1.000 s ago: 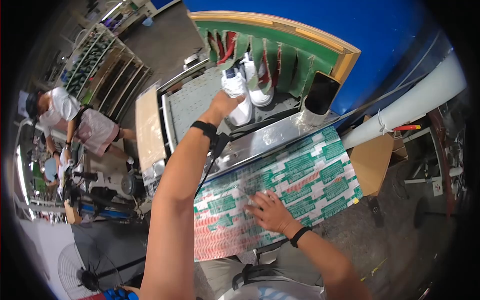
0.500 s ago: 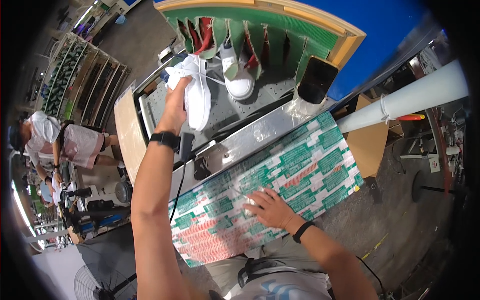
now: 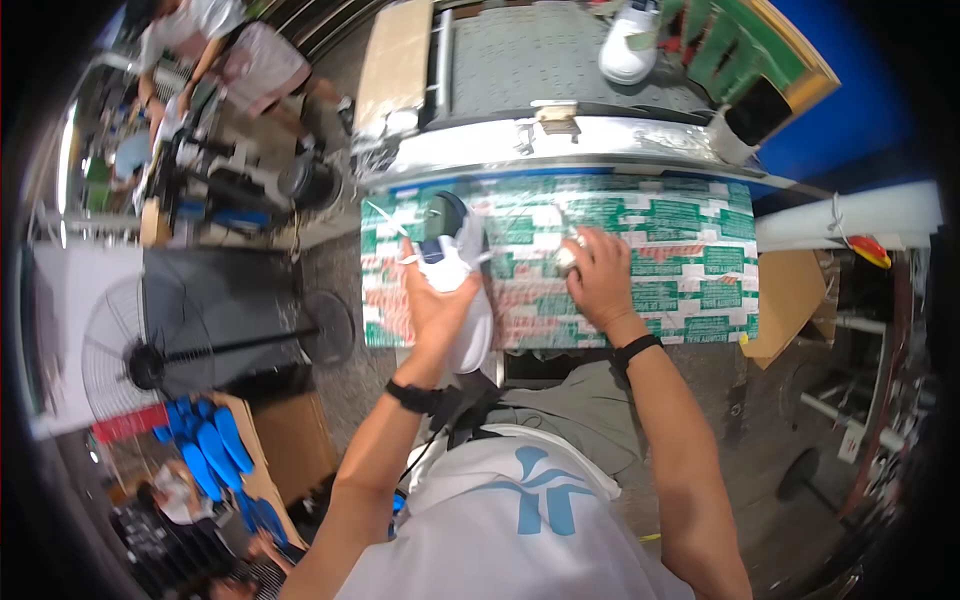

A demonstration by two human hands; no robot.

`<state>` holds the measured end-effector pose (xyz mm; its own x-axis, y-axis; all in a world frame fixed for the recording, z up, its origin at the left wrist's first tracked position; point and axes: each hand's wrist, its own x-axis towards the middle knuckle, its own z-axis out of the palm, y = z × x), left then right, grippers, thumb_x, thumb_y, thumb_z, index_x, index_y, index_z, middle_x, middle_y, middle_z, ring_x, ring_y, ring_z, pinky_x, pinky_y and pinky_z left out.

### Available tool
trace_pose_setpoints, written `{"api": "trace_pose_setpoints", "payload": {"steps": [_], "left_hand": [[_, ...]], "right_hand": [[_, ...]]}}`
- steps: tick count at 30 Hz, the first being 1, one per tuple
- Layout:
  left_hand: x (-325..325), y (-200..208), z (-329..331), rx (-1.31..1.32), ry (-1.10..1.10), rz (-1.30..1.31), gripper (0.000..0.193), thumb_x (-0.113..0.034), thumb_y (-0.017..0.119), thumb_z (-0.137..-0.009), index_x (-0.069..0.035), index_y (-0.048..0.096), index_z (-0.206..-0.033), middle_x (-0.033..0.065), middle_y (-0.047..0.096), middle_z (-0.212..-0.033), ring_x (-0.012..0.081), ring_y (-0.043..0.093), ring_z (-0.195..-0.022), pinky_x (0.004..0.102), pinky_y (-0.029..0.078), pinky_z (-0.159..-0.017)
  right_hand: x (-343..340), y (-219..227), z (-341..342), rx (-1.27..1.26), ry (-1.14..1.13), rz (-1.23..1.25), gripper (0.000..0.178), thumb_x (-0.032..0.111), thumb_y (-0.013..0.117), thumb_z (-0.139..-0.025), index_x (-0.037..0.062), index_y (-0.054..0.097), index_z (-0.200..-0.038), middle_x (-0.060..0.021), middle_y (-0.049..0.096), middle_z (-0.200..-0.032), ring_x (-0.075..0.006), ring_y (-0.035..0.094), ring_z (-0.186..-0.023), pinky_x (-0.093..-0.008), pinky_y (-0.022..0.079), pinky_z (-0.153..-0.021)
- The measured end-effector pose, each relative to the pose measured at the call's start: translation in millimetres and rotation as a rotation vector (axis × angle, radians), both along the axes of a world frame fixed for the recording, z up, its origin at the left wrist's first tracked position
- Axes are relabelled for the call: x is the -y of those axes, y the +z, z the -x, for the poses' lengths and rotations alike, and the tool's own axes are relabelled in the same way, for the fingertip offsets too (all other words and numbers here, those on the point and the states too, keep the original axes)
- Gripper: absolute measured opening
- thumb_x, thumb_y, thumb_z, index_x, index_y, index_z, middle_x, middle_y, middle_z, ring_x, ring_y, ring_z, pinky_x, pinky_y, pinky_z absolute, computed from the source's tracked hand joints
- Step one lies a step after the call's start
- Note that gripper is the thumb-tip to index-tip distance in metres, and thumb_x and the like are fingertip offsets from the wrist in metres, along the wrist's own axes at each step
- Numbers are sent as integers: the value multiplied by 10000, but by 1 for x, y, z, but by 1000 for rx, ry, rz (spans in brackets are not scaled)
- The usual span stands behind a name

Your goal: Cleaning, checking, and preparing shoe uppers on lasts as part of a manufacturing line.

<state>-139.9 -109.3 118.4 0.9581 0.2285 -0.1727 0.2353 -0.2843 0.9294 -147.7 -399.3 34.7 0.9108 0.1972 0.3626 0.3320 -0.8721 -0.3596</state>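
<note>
My left hand (image 3: 436, 308) grips a white sneaker (image 3: 478, 335) over the left part of a bench top (image 3: 690, 275) covered in green, white and red printed tape. The shoe's dark-lined opening faces away from me, and its white laces hang loose. Around a small whitish object (image 3: 567, 258) my right hand (image 3: 602, 280) has its fingers curled, low over the bench; blur and fingers hide what kind of object it is. Another white sneaker (image 3: 628, 55) stands on the grey conveyor (image 3: 540, 60) beyond the bench.
Green slit flaps (image 3: 715, 50) hang at the conveyor's right end, near a dark phone (image 3: 758, 112). A pale tube (image 3: 800, 218) and cardboard (image 3: 785, 300) are on the right. At left stand a fan (image 3: 150, 362) and blue shoe-shaped pieces (image 3: 215, 445); a co-worker (image 3: 250, 60) is far left.
My left hand has brought the sneaker from the conveyor back over the bench, toward me. The head view has turned left and down. My right hand stays over the bench.
</note>
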Motion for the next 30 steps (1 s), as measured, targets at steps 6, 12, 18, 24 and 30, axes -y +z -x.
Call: {"api": "trace_pose_setpoints", "payload": {"steps": [6,12,18,24,30], "left_hand": [[-4,-48,45,60,3,142,1100,-228,923,-925,62,197,-1698,284,539,-1515,380,584,-1388,492,501,-1161],[-122,-55,52,-282,89,846,644,-219,776,-1043,-7,473,-1570,162,686,-1399,221,669,-1272,385,588,-1040],[-128,-32,38,-51,216,467,530,-208,742,-1080,-53,597,-1566,76,717,-1382,207,683,-1276,381,534,-1113],[-61,-8,-51,240,-564,12,756,-238,842,-1000,-81,529,-1670,215,495,-1723,300,503,-1561,431,444,-1256],[-75,4,-69,63,-769,-97,805,-374,894,-962,-197,561,-1674,243,281,-1839,407,351,-1673,480,401,-1305]], "right_hand": [[-22,28,-10,-283,-33,184,474,227,859,-761,102,692,-1187,-166,641,-1252,-387,621,-1172,-523,466,-1046],[-22,21,62,-632,-222,-899,318,195,771,-905,39,669,-1162,-170,728,-1197,-315,693,-1085,-435,579,-861],[-107,102,113,-794,-59,-1098,634,292,797,-970,3,597,-1498,-190,699,-1412,-271,711,-1124,-380,593,-887],[-153,110,65,-77,290,-21,951,378,921,-800,-92,541,-1534,-236,676,-1154,-379,669,-972,-471,549,-878],[-165,100,65,-135,326,75,928,360,901,-796,-110,565,-1522,-228,693,-1093,-420,678,-951,-520,546,-875]]}}
